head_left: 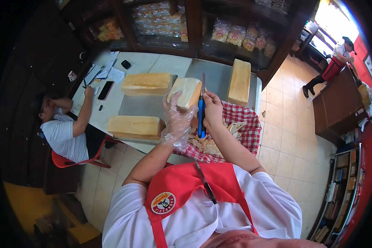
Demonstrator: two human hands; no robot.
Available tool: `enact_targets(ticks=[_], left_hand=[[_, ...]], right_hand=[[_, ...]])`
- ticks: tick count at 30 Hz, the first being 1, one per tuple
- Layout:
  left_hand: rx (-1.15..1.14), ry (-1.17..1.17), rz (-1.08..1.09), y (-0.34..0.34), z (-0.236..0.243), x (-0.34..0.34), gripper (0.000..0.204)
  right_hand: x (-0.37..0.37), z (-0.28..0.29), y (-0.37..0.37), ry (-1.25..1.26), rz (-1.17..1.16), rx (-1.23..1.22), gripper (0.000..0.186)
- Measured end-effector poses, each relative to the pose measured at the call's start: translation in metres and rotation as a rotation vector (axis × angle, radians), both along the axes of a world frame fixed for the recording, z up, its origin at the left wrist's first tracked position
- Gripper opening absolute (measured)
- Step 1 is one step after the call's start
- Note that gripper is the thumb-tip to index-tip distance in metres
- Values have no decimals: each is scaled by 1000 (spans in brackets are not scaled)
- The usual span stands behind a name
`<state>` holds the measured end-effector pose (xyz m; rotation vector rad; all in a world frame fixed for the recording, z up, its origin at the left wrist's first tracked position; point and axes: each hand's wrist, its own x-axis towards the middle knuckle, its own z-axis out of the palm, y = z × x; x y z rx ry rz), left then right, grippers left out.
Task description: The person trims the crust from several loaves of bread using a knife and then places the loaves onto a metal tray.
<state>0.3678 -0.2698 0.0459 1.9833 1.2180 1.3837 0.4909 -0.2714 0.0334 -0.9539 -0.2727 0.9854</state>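
Note:
My left hand (175, 113), in a clear plastic glove, grips a pale bread loaf (185, 90) held upright over the metal surface. My right hand (212, 108) is bare and closed on a blue-handled knife (201, 118), its blade pointing away from me alongside the loaf's right face. Below both hands lies a red checked cloth (247, 133) with thin bread trimmings (229, 129) on it. Two long loaves (145, 82) (134, 126) lie to the left, and another loaf (238, 82) stands lengthwise at the right end of the table.
A seated person (64, 132) at the table's left holds a pen near papers (113, 74) and a phone (106, 90). Glass cabinets (202, 12) with bagged goods line the back. Another person (335, 66) stands by a wooden counter (335, 113) at right, near a rack (337, 194).

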Motion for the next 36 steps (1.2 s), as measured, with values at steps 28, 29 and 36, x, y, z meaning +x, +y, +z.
enact_targets(ticks=[28, 29, 36], left_hand=[[-54, 60, -138, 25, 13, -8, 73], [-41, 67, -152, 28, 13, -12, 73], [-41, 142, -306, 35, 17, -22, 72]], right_hand=[[-1, 1, -13, -83, 144, -19, 16], [-2, -2, -15, -116, 140, -7, 17], [15, 11, 1, -123, 42, 64, 18]])
